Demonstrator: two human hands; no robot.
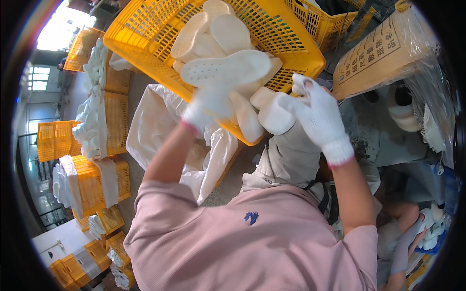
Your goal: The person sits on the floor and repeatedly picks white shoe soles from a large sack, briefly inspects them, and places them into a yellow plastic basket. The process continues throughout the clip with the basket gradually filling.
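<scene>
Gloved hands at the yellow crate of white insoles

A perforated insole (225, 68) lies across the heap in the yellow crate (141, 29), just beyond the left hand (208, 104). That hand, palm down over the crate's near rim, is motion-blurred; whether its fingers are spread or pinching cannot be told. A rounded insole (277, 119) sits at the crate's near right corner, just left of the right hand (318, 114). The right forearm angles up toward that corner, fingers bent, thumb side against the insole; whether it grips is unclear. A white sack (158, 116) slumps below the crate's left side; a cardboard box (369, 58) stands right of the crate.
</scene>
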